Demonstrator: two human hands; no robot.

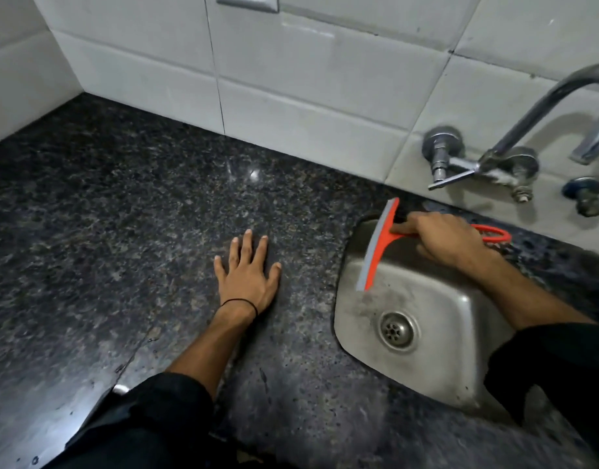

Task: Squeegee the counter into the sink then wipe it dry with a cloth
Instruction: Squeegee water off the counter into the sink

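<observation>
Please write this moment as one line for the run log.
phase: squeegee | right hand: holds squeegee over sink | left hand: flat on counter | cloth: not in view

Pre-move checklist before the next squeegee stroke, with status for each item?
1. Right hand gripping the squeegee handle: ok.
2. Blade position: over the sink at its left edge, clear of the counter; ok for lifting back to start another pass.
3. Left hand lies flat on the counter in the stroke path: not ok, move it first.
4. Water left on the counter: cannot tell, the dark speckled stone hides it.
5. Sink drain unblocked: ok.
6. Cloth for drying within reach: cannot tell, none in view.
</observation>
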